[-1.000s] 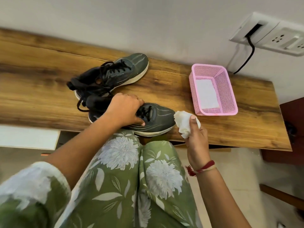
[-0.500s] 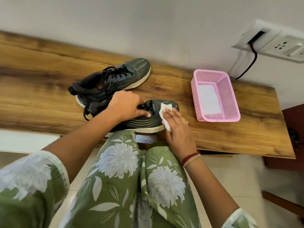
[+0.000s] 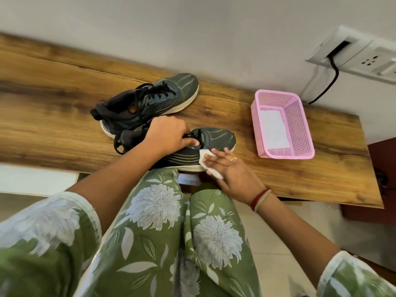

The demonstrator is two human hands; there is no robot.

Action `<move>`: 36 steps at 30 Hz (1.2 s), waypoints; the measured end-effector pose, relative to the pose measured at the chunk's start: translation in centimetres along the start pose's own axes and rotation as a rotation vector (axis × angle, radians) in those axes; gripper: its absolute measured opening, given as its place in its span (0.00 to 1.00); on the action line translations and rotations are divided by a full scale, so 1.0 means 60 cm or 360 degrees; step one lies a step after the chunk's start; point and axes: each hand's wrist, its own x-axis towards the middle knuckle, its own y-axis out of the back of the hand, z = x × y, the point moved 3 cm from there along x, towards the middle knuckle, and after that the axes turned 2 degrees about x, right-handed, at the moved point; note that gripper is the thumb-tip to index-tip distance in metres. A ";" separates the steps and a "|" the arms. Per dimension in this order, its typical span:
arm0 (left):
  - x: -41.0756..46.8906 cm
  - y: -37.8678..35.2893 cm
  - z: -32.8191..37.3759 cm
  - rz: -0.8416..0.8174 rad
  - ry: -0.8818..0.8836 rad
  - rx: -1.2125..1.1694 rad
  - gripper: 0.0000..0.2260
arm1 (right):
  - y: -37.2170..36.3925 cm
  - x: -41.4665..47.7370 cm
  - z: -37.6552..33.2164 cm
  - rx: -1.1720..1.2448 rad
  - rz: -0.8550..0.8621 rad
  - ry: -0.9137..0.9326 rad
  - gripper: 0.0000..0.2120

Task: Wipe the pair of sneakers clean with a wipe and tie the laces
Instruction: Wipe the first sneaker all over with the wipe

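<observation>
1. Head view: the left grip (image 3: 169, 136) curls over the laces and tongue of the near dark-green mesh sneaker with a white sole (image 3: 216, 137). It holds the sneaker at the front edge of the brown wood-grain desk (image 3: 53, 103).
2. Just right of the left grip, the right grip (image 3: 231, 168) presses a folded white wipe (image 3: 204, 156) against that sneaker's side, fingers straight and spread.
3. The desk runs wide to the left of the left grip. A narrower strip separates the right grip from the pink perforated plastic basket (image 3: 300, 125).
4. Beyond the left grip lies the matching second sneaker (image 3: 171, 93), its black laces loose.
</observation>
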 end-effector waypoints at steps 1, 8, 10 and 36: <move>0.001 0.000 -0.001 -0.0007 0.0010 -0.0010 0.27 | 0.009 0.003 0.011 -0.0037 0.0026 -0.0042 0.22; 0.000 0.002 -0.001 0.0002 0.0012 -0.0007 0.25 | 0.012 0.005 -0.017 0.0122 -0.0092 -0.0095 0.24; 0.000 0.001 -0.002 -0.0002 0.0032 -0.0036 0.26 | 0.024 0.003 0.006 0.0024 -0.0009 -0.0152 0.20; -0.012 -0.010 0.006 0.0109 -0.0026 0.0007 0.27 | 0.034 0.006 -0.011 -0.0208 -0.0160 -0.0327 0.18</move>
